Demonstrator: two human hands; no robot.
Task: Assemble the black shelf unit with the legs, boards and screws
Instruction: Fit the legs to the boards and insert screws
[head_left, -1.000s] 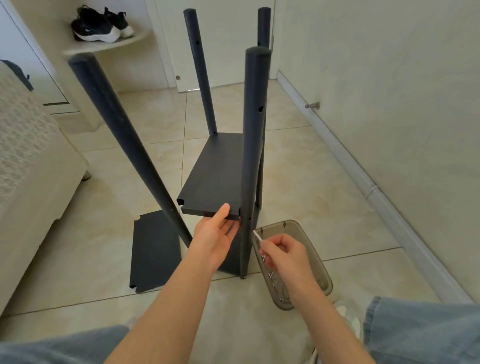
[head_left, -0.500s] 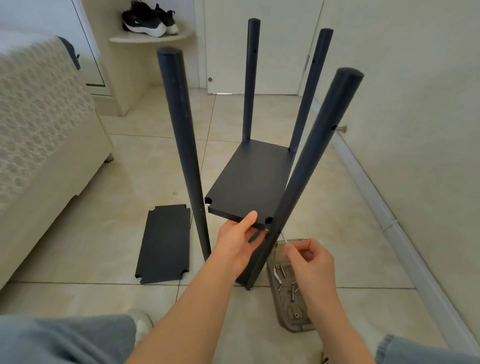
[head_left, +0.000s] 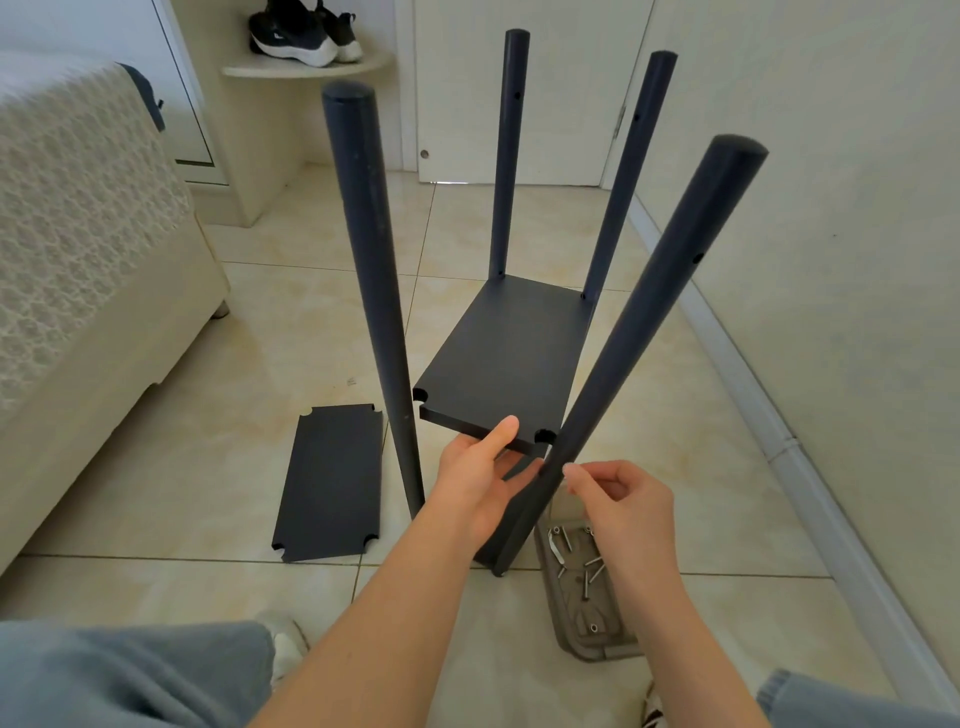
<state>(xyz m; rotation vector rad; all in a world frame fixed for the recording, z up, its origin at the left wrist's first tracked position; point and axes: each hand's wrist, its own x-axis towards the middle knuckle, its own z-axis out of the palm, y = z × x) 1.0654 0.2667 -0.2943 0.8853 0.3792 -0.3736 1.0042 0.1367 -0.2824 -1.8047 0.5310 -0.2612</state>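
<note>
Shelf unit stands on the tiled floor directly ahead of me, four black legs upright-ish: near-left leg and near-right leg splay outward toward the camera, far-left leg and far-right leg rise behind. One black board sits between the legs, raised off the floor, far corners against the two far legs; its near corner notches are close to the near legs but not seated on them. Left hand holds the board's near edge, thumb on top, fingers curled underneath. Right hand is at the near-right leg just below the board, thumb and forefinger tips drawn close together at the leg's side, other fingers curled; I cannot tell whether anything is pinched between them. Second board lies flat on the floor, left of the near-left leg. Grey tray on the floor under the right forearm, loose screws in it. Cream upholstered furniture at left; shoes on a corner ledge behind.
</note>
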